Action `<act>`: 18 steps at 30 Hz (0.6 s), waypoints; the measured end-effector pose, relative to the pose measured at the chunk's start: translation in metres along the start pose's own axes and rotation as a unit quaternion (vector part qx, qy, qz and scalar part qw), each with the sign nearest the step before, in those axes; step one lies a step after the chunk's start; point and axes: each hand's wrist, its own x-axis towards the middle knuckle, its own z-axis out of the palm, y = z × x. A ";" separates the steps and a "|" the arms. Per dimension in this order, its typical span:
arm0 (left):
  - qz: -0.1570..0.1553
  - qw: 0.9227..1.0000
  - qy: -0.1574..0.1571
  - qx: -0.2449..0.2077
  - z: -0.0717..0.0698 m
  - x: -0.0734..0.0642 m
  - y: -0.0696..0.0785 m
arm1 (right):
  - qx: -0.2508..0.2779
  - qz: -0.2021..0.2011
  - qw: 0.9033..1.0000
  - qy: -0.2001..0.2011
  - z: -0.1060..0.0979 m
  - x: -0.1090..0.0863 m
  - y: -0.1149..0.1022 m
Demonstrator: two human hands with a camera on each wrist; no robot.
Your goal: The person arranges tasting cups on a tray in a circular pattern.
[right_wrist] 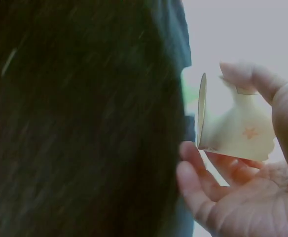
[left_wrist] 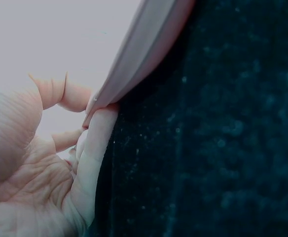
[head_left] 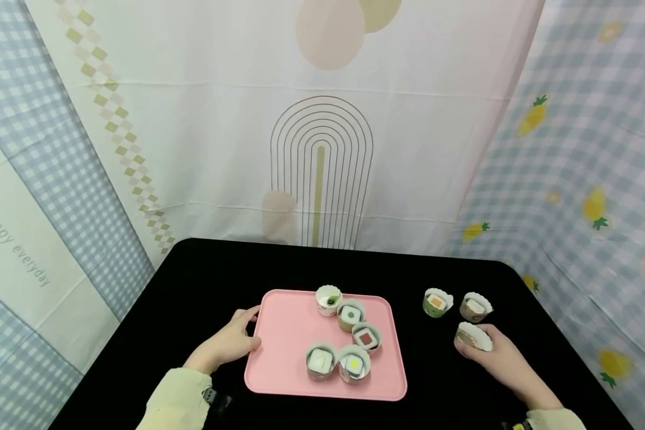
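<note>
In the head view, my left hand [head_left: 230, 341] is at the left side of a pink tray [head_left: 279, 346]. Up close in the left wrist view, its thumb and fingers [left_wrist: 97, 143] pinch the tray's rim [left_wrist: 144, 49]. My right hand [head_left: 502, 357] holds a scallop-edged paper baking cup [head_left: 474, 335] over the table's right part, its mouth tilted. An orange star mark shows on that paper cup [right_wrist: 242, 126] in the right wrist view, with thumb and fingers on either side of it. What it contains is hard to tell.
Several paper cups with small square pieces stand on the tray's right half, among them one with a red top [head_left: 366, 339]. Beyond my right hand stand a green cup [head_left: 435, 304] and a brown patterned cup [head_left: 474, 308]. Curtains surround the black table [head_left: 215, 269].
</note>
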 end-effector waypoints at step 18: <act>0.001 1.000 0.001 -0.010 0.000 0.000 0.000 | 0.026 -0.145 0.989 -0.009 0.072 0.000 -0.139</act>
